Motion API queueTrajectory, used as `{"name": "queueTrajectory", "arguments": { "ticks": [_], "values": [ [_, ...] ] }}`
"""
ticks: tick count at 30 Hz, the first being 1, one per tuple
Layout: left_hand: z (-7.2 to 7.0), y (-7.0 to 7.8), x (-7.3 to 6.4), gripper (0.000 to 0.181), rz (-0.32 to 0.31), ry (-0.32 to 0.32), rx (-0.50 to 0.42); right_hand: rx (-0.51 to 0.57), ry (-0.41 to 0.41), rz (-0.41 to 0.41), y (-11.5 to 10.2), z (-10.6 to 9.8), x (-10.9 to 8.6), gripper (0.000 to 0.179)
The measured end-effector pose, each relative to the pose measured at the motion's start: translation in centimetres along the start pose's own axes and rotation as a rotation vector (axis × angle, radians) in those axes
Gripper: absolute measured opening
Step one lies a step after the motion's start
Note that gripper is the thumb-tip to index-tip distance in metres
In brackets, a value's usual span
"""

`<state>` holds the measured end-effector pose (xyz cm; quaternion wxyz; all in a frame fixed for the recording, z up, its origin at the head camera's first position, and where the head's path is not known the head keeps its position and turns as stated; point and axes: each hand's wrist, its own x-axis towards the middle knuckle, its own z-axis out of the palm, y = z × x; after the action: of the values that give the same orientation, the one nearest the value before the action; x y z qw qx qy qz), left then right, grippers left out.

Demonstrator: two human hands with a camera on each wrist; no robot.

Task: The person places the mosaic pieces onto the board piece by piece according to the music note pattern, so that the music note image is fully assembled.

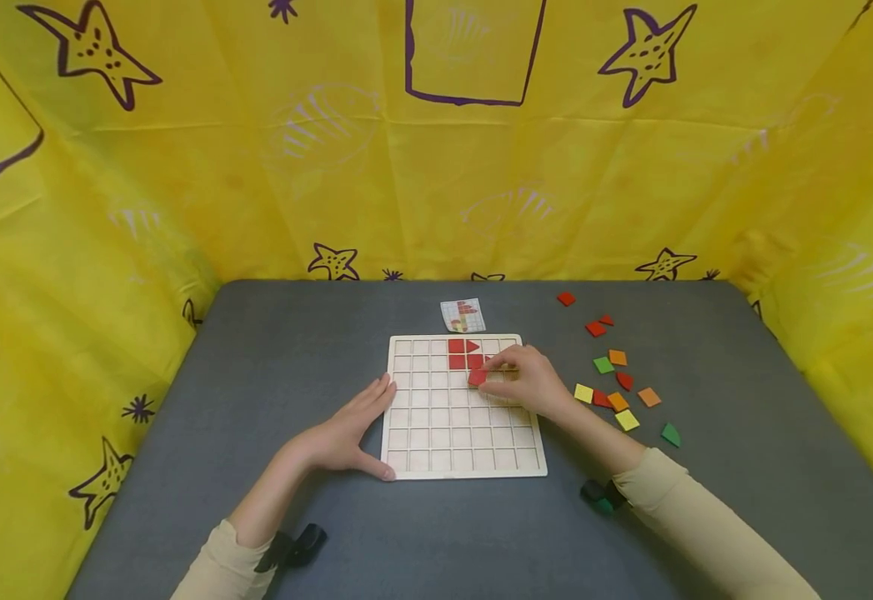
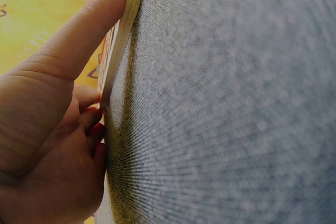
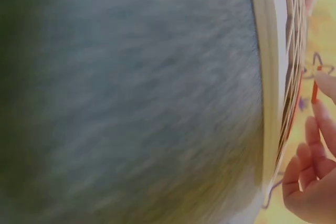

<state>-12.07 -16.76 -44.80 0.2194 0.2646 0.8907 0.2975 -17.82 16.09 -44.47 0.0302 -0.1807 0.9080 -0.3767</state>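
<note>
A pale wooden grid board (image 1: 421, 417) lies on the table, divided into rows of square cells. Several red tiles (image 1: 456, 361) fill cells near its top, one of them a triangle. Thumb and index finger of my right hand (image 1: 529, 379) pinch a red tile (image 1: 477, 378) over the upper part of the board; from the right wrist, this tile (image 3: 315, 92) shows edge-on, raised above the grid. My left hand (image 1: 346, 427) is spread along the board's left side, fingertips on the edge and thumb at the near left corner.
Behind the board lies a small card (image 1: 463, 315) printed with a coloured grid pattern. Loose red, orange, yellow and green tiles (image 1: 618, 402) are scattered to the right, past my right forearm. A yellow patterned cloth (image 1: 256, 167) surrounds the grey table (image 1: 293, 342).
</note>
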Motion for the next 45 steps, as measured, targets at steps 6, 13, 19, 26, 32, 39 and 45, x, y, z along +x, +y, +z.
{"name": "queueTrajectory", "arguments": {
  "ticks": [6, 13, 19, 26, 32, 39, 45],
  "values": [
    [0.0, 0.0, 0.0, 0.125, 0.026, 0.009, -0.005, -0.078, -0.038, -0.093, -0.8, 1.2, 1.3, 0.024],
    [-0.1, 0.0, -0.1, 0.125, 0.002, 0.003, -0.001, -0.102, -0.043, -0.122, -1.3, 1.9, 1.9, 0.022],
    [-0.1, 0.0, 0.0, 0.126, -0.006, 0.003, -0.001, -0.106, -0.036, -0.106, -1.5, 2.1, 2.0, 0.022],
    [-0.1, 0.0, 0.0, 0.125, 0.002, 0.004, 0.008, -0.022, -0.011, -0.038, -0.9, 1.0, 1.5, 0.023],
    [-0.2, 0.1, -0.2, 0.125, -0.003, 0.006, 0.001, 0.009, 0.105, 0.146, 1.8, -2.3, 0.0, 0.031],
    [-0.2, 0.0, -0.2, 0.125, -0.005, 0.004, 0.004, 0.001, 0.208, 0.285, 6.4, -6.9, -2.0, 0.042],
    [-0.1, -0.1, -0.2, 0.125, 0.008, 0.011, 0.001, -0.009, 0.288, 0.393, 9.0, -9.2, -2.7, 0.047]
  ]
}}
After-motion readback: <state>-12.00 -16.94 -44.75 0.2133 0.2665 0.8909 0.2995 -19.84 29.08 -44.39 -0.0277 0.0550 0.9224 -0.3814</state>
